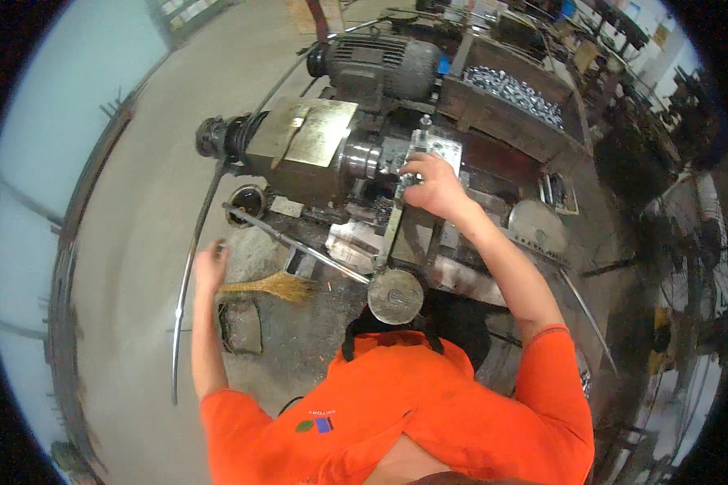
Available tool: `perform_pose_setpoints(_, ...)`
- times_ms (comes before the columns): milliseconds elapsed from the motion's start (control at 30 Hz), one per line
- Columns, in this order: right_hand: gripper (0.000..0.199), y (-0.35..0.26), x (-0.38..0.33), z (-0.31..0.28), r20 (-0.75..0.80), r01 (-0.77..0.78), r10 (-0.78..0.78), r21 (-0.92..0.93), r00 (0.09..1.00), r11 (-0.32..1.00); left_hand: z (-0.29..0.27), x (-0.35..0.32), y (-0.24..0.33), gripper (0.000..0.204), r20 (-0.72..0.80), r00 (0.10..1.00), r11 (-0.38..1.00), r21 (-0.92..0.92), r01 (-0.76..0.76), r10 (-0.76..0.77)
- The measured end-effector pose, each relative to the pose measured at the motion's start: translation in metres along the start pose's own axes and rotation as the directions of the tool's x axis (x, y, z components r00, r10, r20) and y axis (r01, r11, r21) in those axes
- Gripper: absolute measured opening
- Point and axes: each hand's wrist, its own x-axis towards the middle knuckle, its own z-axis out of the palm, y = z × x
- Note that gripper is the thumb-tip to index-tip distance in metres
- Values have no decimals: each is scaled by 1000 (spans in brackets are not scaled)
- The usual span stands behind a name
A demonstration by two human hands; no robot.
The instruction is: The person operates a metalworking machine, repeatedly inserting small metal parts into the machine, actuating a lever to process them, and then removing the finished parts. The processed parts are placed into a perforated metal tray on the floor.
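The tool post (pixel 430 149) was a small block of bright, worn metal with bolts standing up from its top, set on the carriage of a grimy lathe (pixel 332 149) just right of the shiny chuck (pixel 362 158). The right hand (pixel 430 187) lay on its near side, fingers curled closed around the block's edge, with the bare forearm running back down to an orange sleeve (pixel 552 380). A long flat lever (pixel 390 228) ran from beneath that hand toward the person, ending by a round metal handwheel (pixel 395 296).

The left hand (pixel 209 265) was well apart from the tool post, out over the concrete floor to the left, blurred; whether it was open or closed could not be told. A straw broom (pixel 277 285) lay just beside it on the floor. Behind the lathe sat a grey electric motor (pixel 380 65), and further right a wooden tray of bright metal parts (pixel 514 93).
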Motion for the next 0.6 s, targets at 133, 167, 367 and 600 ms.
perform_pose_setpoints(133,25,-4,44,39,243,-175,180,-43,953,984,-70,-31,-53,28,-349,935,993,65,96,-67)
perform_pose_setpoints(167,24,-6,49,43,280,-223,232,-64,932,973,-78,-43,-70,28,-388,918,988,82,128,-86)
perform_pose_setpoints(367,23,-7,57,47,307,-208,199,-3,931,978,-38,-92,-89,67,-284,739,757,64,650,-611)
perform_pose_setpoints(600,24,2,58,52,283,-183,174,7,943,983,-7,-123,-18,66,-185,705,715,21,699,-685)
